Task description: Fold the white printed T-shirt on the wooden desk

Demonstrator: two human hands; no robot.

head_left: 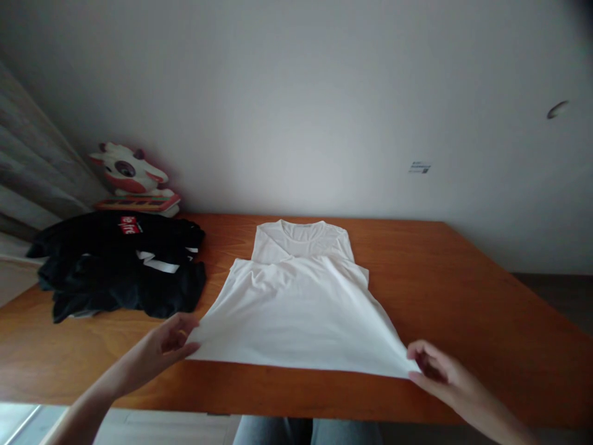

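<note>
A white shirt [296,315] with a round neckline lies on the wooden table, its collar toward the wall. Its lower part is spread wide toward me, with a bunched fold running across below the neck. At the near left corner of the hem, my left hand [173,340] pinches the cloth between thumb and fingers. My right hand [438,371] grips the near right corner the same way. Between the two hands the hem is stretched nearly straight, just inside the table's front edge.
A pile of dark clothes [125,266] lies on the left of the wooden table [463,296]. Behind it stands a cow-shaped toy with a keyboard [134,176]. The wall [296,111] closes off the back, and a curtain [41,136] hangs at the left.
</note>
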